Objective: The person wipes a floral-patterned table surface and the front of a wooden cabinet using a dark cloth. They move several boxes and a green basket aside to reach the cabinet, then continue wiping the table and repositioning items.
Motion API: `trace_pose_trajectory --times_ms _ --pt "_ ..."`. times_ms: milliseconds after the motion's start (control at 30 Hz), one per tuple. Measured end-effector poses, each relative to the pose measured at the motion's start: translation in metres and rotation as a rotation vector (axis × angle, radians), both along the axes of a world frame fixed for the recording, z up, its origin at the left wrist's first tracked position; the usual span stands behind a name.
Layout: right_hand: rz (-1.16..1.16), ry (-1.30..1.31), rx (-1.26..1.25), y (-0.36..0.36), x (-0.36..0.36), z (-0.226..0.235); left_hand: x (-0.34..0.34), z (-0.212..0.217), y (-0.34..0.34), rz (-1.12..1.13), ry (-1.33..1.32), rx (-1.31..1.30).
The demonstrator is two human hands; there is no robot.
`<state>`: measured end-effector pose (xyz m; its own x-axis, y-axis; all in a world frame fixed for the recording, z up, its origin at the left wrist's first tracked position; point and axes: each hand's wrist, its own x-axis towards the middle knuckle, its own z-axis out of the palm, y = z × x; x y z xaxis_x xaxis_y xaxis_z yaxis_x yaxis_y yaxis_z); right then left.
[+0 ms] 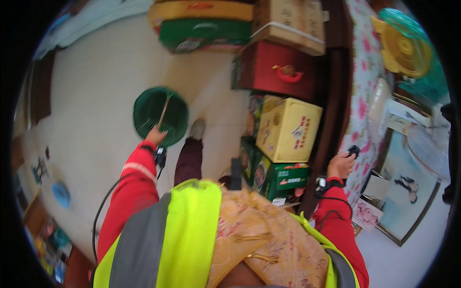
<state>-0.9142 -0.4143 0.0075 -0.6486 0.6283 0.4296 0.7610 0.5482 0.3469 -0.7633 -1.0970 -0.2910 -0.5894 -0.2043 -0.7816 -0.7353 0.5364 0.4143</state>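
My left hand [156,136] is closed at the near rim of a round green basket [139,113], above the pale floor. From that hand a thin tan, stick-like handle [164,109] runs across the basket's opening to its far side. The inside of the basket looks dark, and I cannot make out any contents. Out to the right, my right hand [341,164] is closed round a small black object [354,151], mostly hidden by the fingers. It is over the edge of a pink-flowered white cloth [361,115].
Stacked along the right stand a yellow box [290,129], green boxes [287,176], a dark red case [278,67] and a wooden box [290,24]. More boxes [204,33] lie ahead. A yellow fan [406,48] and framed picture [408,187] are at far right, a blue round thing [61,194] at left.
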Motion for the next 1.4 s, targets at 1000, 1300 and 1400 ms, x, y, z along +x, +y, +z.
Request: trace_pose_trajectory --times_ms 1000,1300,1400 --pt "-0.048 0.040 -0.125 -0.017 -0.002 0.014 -0.261 0.325 0.049 0.314 0.700 0.429" --pt "-0.019 0.023 -0.177 -0.004 0.002 0.006 -0.386 0.413 0.061 0.291 0.730 0.448" --pt "0.007 0.037 -0.173 -0.003 0.006 0.002 -0.421 0.441 0.073 0.259 0.713 0.506"
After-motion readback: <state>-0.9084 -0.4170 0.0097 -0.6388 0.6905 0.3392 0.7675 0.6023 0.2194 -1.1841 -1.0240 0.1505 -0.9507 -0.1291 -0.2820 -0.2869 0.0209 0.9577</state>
